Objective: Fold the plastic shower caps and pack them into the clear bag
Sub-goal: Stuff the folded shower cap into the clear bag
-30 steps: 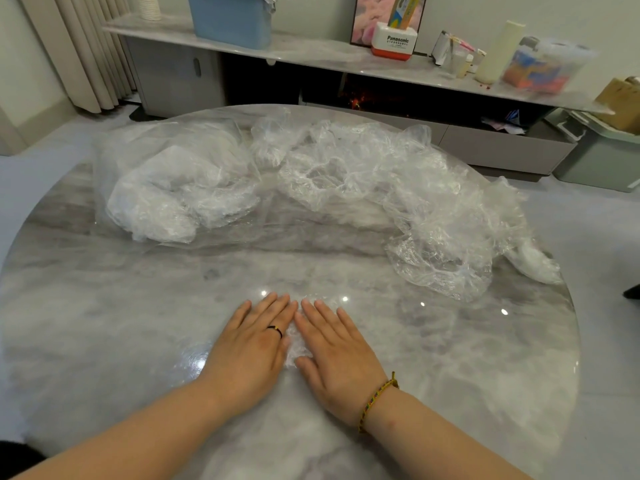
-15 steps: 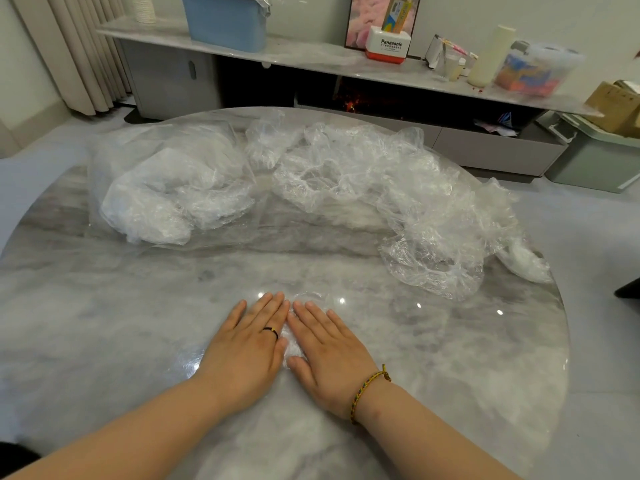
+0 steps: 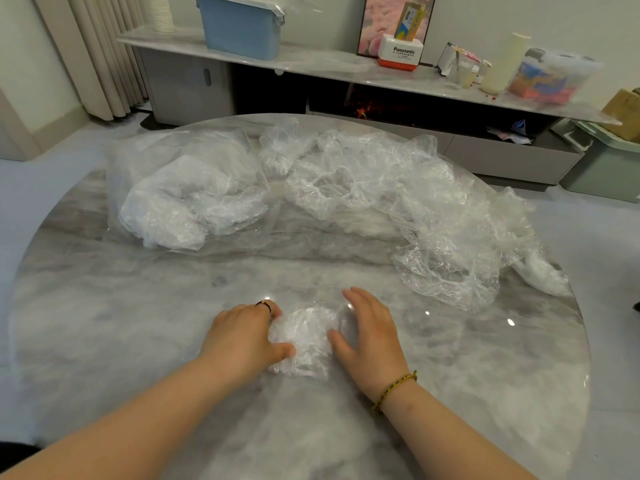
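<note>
Round marble desk [image 3: 138, 341]. One folded shower cap [image 3: 304, 341] lies on it near the front edge, a small crumpled white wad between the two hands.

Left hand [image 3: 242, 337]: fingers [image 3: 265, 306] curled down over the wad's left edge, thumb laid across its near left corner. Reads as a pinch on the cap, likely keeping the folds together so the springy film does not open out.

Right hand [image 3: 372, 330]: fingers [image 3: 353, 296] spread and loosely arched, gripping nothing. The thumb tip meets the wad's right edge; the other fingers stand beyond it over bare desk. Cannot tell whether the palm touches the desk. Judged to be fencing the cap in from the right while the left takes hold.

Clear bag [image 3: 187, 195] at the far left of the desk, well apart from the hands, bulging with white folded plastic. Its mouth cannot be made out. Loose shower caps [image 3: 398, 202] sprawl in a crinkled heap from far centre round to the right edge, their left end just beside the bag, their near end apart from the right hand.

Judgement: this cap looks folded and ready to lift. The bag sits far left, a reach that suits the left hand. Many caps are unfolded, so the task is partway at best. The thin film may spring open when lifted.
</note>
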{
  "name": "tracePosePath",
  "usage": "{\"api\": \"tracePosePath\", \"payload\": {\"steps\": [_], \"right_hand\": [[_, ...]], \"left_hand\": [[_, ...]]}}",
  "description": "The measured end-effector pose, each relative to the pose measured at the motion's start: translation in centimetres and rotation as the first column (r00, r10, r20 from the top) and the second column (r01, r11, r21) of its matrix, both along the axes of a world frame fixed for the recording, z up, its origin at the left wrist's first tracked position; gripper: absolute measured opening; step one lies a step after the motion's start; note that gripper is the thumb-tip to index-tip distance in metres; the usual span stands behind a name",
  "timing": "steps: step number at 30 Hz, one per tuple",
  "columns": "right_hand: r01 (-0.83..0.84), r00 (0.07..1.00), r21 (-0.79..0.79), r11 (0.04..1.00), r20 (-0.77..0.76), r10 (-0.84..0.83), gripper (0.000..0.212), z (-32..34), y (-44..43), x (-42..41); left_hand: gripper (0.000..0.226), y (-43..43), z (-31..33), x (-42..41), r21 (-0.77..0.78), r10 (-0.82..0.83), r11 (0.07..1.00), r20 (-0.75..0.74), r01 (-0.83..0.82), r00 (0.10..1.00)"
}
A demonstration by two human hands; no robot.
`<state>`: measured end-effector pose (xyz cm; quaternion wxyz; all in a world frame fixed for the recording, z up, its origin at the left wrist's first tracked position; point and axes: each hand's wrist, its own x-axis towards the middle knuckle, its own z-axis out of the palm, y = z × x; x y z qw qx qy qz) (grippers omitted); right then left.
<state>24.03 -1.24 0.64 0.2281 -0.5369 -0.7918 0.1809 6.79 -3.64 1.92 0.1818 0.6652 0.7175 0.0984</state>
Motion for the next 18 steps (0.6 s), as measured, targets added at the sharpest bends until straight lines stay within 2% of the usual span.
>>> {"api": "tracePosePath", "payload": {"steps": [2, 5, 7, 10, 12, 14, 17, 18], "right_hand": [[-0.017, 1.000, -0.109, 0.994, 0.001, 0.017, 0.060, 0.3, 0.3, 0.3], [-0.023, 0.988, -0.209, 0.978, -0.152, -0.010, 0.067, 0.6, 0.4, 0.6], [-0.053, 0.972, -0.236, 0.970, -0.236, -0.004, 0.075, 1.3, 0.4, 0.5], [-0.210, 0.966, -0.241, 0.947, -0.201, 0.164, 0.087, 2.8, 0.4, 0.4], [-0.297, 0.951, -0.351, 0.888, -0.192, 0.243, 0.089, 3.8, 0.3, 0.4], [-0.321, 0.947, -0.475, 0.819, -0.192, 0.259, 0.075, 4.0, 0.3, 0.5], [-0.317, 0.946, -0.592, 0.741, -0.247, 0.208, 0.018, 3.9, 0.0, 0.0], [-0.290, 0.953, -0.613, 0.735, -0.255, 0.163, 0.018, 3.6, 0.0, 0.0]], "left_hand": [[0.024, -0.1, 0.2, 0.0, -0.021, -0.014, 1.000, 0.049, 0.015, 0.999], [0.030, -0.1, 0.6, -0.2, -0.035, -0.007, 0.999, 0.257, 0.016, 0.966], [0.031, 0.1, 1.0, -0.3, -0.064, 0.027, 0.998, 0.438, 0.001, 0.898], [0.024, 0.0, 2.1, -0.6, -0.124, -0.018, 0.987, 0.554, 0.104, 0.833], [0.022, -0.1, 2.8, -0.7, -0.119, -0.060, 0.980, 0.590, 0.160, 0.805], [0.022, -0.3, 3.2, -0.7, -0.121, -0.072, 0.975, 0.620, 0.185, 0.782], [0.022, -0.5, 3.6, -1.0, -0.123, -0.069, 0.976, 0.611, 0.180, 0.789], [0.023, -0.6, 3.6, -1.1, -0.123, -0.061, 0.978, 0.609, 0.170, 0.791]]}}
